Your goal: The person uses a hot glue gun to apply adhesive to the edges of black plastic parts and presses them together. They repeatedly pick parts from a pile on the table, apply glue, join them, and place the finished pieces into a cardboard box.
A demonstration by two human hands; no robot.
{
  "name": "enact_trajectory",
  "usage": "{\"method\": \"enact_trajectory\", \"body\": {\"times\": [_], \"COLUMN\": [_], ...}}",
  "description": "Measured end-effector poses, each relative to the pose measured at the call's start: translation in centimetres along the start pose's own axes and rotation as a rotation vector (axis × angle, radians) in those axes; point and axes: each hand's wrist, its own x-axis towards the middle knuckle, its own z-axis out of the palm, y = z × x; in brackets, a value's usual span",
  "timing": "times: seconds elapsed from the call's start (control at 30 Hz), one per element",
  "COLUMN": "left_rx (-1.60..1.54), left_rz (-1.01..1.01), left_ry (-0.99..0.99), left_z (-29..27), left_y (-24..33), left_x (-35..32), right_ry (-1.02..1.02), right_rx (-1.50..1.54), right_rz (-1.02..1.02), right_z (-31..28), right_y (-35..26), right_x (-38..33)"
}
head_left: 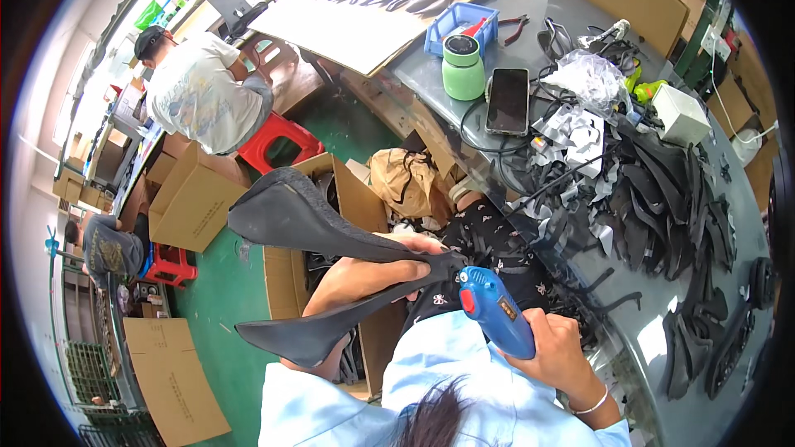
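Observation:
A black V-shaped padded piece [290, 215], resembling a split bicycle saddle pad, is held up in front of my body. My left hand [354, 283] is closed around it between its two long wings, near where they join. In my right hand [556, 348] is a blue handheld power tool [503, 319] with a red button, my fingers wrapped round its lower body. The tool's head touches or nearly touches the narrow joined end of the pad. What lies between the tool's working tip and the pad is hidden.
On the grey table [580, 298] to the right lie black strips [662, 190], a phone [508, 101], a green flask [463, 68], a blue basket [476, 25] and pliers [515, 29]. Cardboard boxes [199, 199] stand left. Two people sit on red stools [281, 139] farther off.

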Motion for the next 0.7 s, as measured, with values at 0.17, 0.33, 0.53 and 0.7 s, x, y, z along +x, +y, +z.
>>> {"method": "enact_trajectory", "body": {"times": [0.17,0.33,0.53,0.7], "left_rx": [0.005,0.296,0.294,0.53], "left_rz": [0.015,0.113,0.11,0.293], "left_ry": [0.004,-0.157,-0.222,-0.286], "left_z": [0.6,0.0,0.6,1.0], "left_y": [0.2,-0.8,-1.5,-2.9], "left_x": [0.1,1.7,2.5,4.2], "right_ry": [-0.027,-0.032,-0.003,0.041], "right_rx": [-0.064,-0.063,-0.012,0.033], "right_rz": [-0.018,-0.024,-0.051,-0.066], "right_z": [-0.1,0.2,0.3,0.8], "right_y": [-0.5,-0.7,-1.0,-1.6], "right_x": [0.2,0.1,0.5,1.1]}}
